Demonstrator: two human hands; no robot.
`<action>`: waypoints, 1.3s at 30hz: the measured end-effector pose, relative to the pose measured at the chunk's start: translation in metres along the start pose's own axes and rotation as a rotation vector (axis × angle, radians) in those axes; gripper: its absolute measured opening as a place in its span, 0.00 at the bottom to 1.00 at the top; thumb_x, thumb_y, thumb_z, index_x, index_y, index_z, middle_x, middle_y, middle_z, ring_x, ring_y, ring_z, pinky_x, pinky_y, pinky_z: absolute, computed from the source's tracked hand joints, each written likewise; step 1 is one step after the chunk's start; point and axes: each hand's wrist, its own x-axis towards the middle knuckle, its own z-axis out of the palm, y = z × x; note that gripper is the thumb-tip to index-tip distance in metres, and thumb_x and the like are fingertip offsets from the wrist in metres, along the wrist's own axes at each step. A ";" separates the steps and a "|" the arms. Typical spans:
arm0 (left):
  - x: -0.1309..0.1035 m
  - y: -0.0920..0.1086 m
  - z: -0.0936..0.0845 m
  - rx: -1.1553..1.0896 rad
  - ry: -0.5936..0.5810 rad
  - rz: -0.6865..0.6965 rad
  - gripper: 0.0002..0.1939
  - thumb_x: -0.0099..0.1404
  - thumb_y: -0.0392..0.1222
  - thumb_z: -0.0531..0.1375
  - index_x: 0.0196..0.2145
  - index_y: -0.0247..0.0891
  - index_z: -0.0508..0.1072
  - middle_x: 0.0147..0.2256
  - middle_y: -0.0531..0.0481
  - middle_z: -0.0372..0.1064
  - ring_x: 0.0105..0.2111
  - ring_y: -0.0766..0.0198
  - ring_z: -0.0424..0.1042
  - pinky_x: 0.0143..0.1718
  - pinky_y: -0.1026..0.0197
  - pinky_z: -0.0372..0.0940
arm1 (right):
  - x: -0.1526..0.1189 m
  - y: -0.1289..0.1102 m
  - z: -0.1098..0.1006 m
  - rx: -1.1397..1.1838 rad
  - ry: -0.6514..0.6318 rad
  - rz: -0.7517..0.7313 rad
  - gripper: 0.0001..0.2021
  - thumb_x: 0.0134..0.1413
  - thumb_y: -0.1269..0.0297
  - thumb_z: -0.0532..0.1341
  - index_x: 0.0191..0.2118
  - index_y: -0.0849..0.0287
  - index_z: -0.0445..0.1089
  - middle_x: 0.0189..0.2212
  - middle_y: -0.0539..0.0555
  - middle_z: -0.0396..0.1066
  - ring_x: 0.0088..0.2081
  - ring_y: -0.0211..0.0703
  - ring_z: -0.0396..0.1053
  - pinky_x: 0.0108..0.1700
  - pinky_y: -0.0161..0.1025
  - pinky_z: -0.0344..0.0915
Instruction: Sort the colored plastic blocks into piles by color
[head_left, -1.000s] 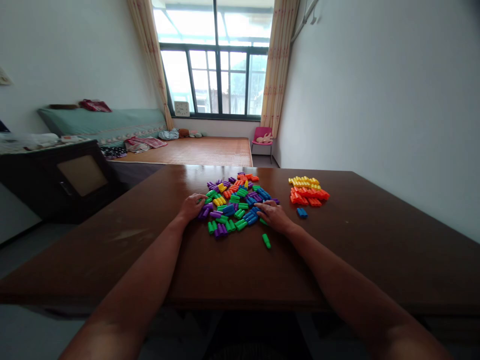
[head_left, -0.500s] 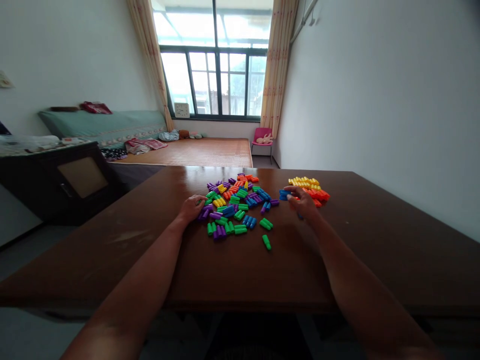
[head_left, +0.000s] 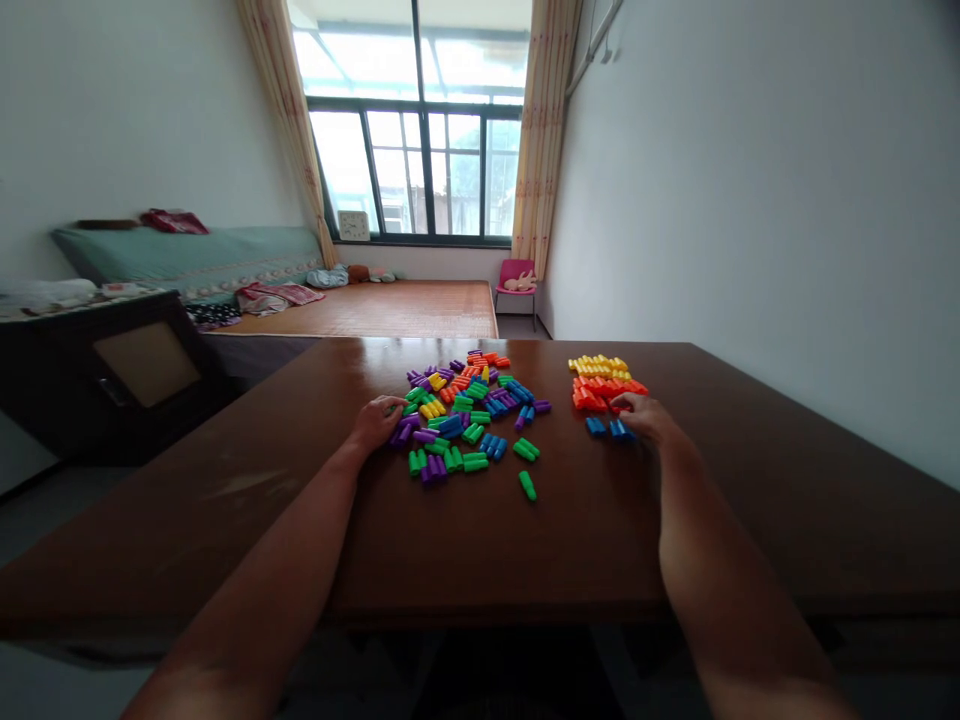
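Small plastic building blocks shaped like joined bullets lie in a mixed green, purple, blue, yellow and orange pile [head_left: 465,405] on the dark brown table. At the pile's left edge rests my left hand [head_left: 377,422], fingers loosely bent against the outer green and purple pieces, with no piece visibly gripped. On the right, my right hand [head_left: 645,415] pinches a blue block [head_left: 620,431] at the table surface. Just left of it lies another blue block [head_left: 595,427]. Behind these are a group of orange blocks [head_left: 592,392] and a row of yellow blocks [head_left: 598,365].
A single green block [head_left: 528,486] lies in front of the pile on the brown table [head_left: 480,550]. Past the table are a bed with a mat [head_left: 420,305], a pink chair [head_left: 517,280] and a window. A dark cabinet [head_left: 112,365] stands at the left.
My right hand has carried the blue block rightward and towards me, down beside another blue block in front of the orange group. My left hand stays by the pile. The view has shifted slightly.
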 end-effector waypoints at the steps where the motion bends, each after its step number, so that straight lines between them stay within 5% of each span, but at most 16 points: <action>1: 0.000 0.000 0.000 -0.002 0.001 -0.004 0.16 0.59 0.47 0.53 0.37 0.39 0.78 0.40 0.45 0.76 0.42 0.55 0.74 0.46 0.56 0.67 | 0.001 0.003 -0.002 -0.032 0.012 0.016 0.11 0.42 0.65 0.63 0.36 0.57 0.75 0.30 0.52 0.75 0.30 0.39 0.70 0.33 0.33 0.64; 4: 0.000 0.000 0.000 -0.011 0.000 -0.004 0.16 0.59 0.47 0.54 0.36 0.39 0.78 0.40 0.45 0.76 0.41 0.56 0.74 0.46 0.56 0.67 | 0.003 0.010 -0.005 -0.057 -0.109 0.069 0.15 0.40 0.55 0.68 0.34 0.58 0.74 0.31 0.54 0.75 0.31 0.41 0.71 0.34 0.35 0.65; 7: 0.000 0.000 -0.001 -0.018 0.001 0.005 0.16 0.59 0.47 0.54 0.37 0.39 0.78 0.40 0.46 0.76 0.41 0.56 0.74 0.47 0.56 0.67 | 0.003 0.013 -0.001 -0.034 -0.206 0.077 0.20 0.30 0.56 0.73 0.34 0.58 0.74 0.32 0.54 0.75 0.32 0.43 0.72 0.34 0.36 0.66; 12: -0.001 0.001 -0.002 -0.011 -0.007 0.012 0.16 0.59 0.48 0.54 0.36 0.40 0.78 0.40 0.46 0.75 0.41 0.57 0.74 0.46 0.56 0.67 | 0.001 0.011 0.008 0.027 -0.136 0.021 0.20 0.29 0.62 0.73 0.35 0.57 0.75 0.32 0.54 0.76 0.31 0.45 0.72 0.34 0.39 0.67; 17: -0.001 0.002 -0.003 -0.016 0.006 0.007 0.15 0.59 0.47 0.54 0.36 0.41 0.78 0.40 0.47 0.76 0.41 0.56 0.74 0.46 0.56 0.67 | -0.001 -0.002 0.000 0.013 -0.077 -0.005 0.19 0.36 0.57 0.71 0.37 0.58 0.75 0.34 0.56 0.76 0.34 0.48 0.73 0.39 0.42 0.68; 22: 0.000 0.002 -0.003 -0.011 -0.007 0.005 0.15 0.59 0.47 0.54 0.36 0.40 0.78 0.39 0.46 0.76 0.41 0.56 0.74 0.46 0.56 0.68 | -0.018 -0.060 0.017 0.077 0.151 -0.361 0.15 0.57 0.59 0.56 0.46 0.57 0.73 0.43 0.58 0.75 0.42 0.47 0.72 0.48 0.44 0.66; 27: 0.000 0.002 -0.002 0.019 -0.018 0.011 0.17 0.60 0.48 0.53 0.38 0.39 0.78 0.41 0.45 0.75 0.42 0.56 0.73 0.47 0.56 0.67 | -0.035 -0.112 0.074 0.029 -0.018 -0.691 0.22 0.60 0.65 0.52 0.59 0.54 0.64 0.54 0.56 0.68 0.54 0.49 0.64 0.55 0.49 0.62; 33: -0.001 0.004 -0.003 0.024 -0.019 0.005 0.15 0.59 0.47 0.54 0.37 0.41 0.78 0.40 0.47 0.75 0.41 0.56 0.73 0.46 0.57 0.67 | -0.026 -0.119 0.101 -0.175 0.023 -0.539 0.24 0.61 0.51 0.53 0.62 0.47 0.61 0.62 0.58 0.58 0.61 0.58 0.53 0.56 0.59 0.57; 39: 0.000 -0.002 0.001 0.020 -0.008 0.019 0.16 0.60 0.48 0.53 0.36 0.41 0.78 0.40 0.46 0.75 0.41 0.56 0.74 0.46 0.57 0.67 | -0.023 -0.110 0.090 -0.067 0.000 -0.565 0.17 0.63 0.52 0.51 0.50 0.46 0.71 0.53 0.55 0.68 0.57 0.53 0.58 0.55 0.56 0.58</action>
